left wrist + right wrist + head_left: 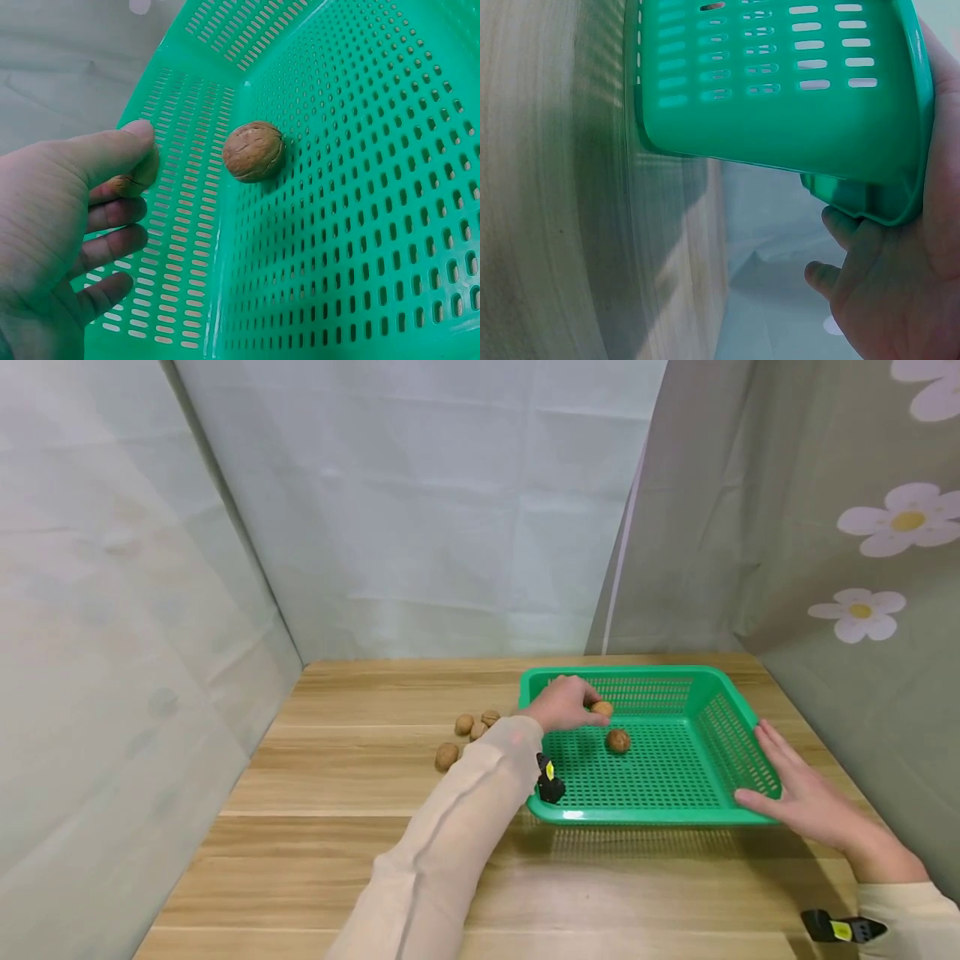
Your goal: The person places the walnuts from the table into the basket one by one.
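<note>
A green plastic basket [645, 817] with slotted walls stands on the wooden table. Over its left part, my left hand [564, 703] pinches a walnut [142, 174] between thumb and forefinger, the other fingers loosely bent. Another walnut [618, 741] lies on the basket floor, just below that hand. My right hand [813, 802] holds the basket's right rim near the front corner, thumb over the edge and fingers along the outside. In the right wrist view the palm is against the rim. Left of the basket, several walnuts [447, 757] lie on the table, partly behind my left sleeve.
The wooden table [360, 793] reaches back to a pale curtain [435, 527]. A grey curtain with white flowers [858, 614] hangs close along the right side, and more pale cloth hangs at the left. Black wrist devices [840, 928] are worn at both cuffs.
</note>
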The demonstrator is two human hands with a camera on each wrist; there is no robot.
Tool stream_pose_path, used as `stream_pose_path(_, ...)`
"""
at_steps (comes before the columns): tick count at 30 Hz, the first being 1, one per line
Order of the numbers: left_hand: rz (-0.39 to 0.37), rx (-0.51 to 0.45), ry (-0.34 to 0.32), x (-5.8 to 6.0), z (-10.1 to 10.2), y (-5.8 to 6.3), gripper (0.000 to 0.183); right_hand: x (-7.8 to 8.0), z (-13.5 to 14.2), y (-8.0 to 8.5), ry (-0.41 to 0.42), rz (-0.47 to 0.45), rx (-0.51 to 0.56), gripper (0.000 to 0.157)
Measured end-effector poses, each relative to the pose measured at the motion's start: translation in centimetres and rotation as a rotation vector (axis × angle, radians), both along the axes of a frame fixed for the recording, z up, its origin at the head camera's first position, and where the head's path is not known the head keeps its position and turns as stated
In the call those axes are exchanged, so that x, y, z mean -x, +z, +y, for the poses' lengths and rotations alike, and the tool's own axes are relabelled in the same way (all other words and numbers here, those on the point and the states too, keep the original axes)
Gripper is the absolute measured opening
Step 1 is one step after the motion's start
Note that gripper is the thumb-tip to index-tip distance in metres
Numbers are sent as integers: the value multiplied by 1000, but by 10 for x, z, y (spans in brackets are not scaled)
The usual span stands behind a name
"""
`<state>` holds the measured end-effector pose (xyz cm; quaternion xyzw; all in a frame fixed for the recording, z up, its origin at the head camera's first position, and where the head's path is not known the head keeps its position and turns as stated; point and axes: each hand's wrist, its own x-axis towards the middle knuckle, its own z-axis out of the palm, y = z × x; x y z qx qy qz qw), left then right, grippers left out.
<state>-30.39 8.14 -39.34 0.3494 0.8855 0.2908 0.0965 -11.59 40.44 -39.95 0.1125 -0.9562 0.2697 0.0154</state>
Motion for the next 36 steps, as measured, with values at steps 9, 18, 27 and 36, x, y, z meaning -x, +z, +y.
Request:
stream_pose_path(9,-20,-21,-1,-4,-2,7,45,-2,0,-2,2,4,5,101)
stream_pose_path(18,14,-108,-35,-17,-26,50,45,-1,0,-1,5,-6,19,100)
stream_pose_path(27,48,-143,58,-16,-113,67,45,0,0,-1,13,-9,28,100)
stream_pose_path(36,29,-118,226,-10,-215,28,43,1,-2,0,4,19,5,101)
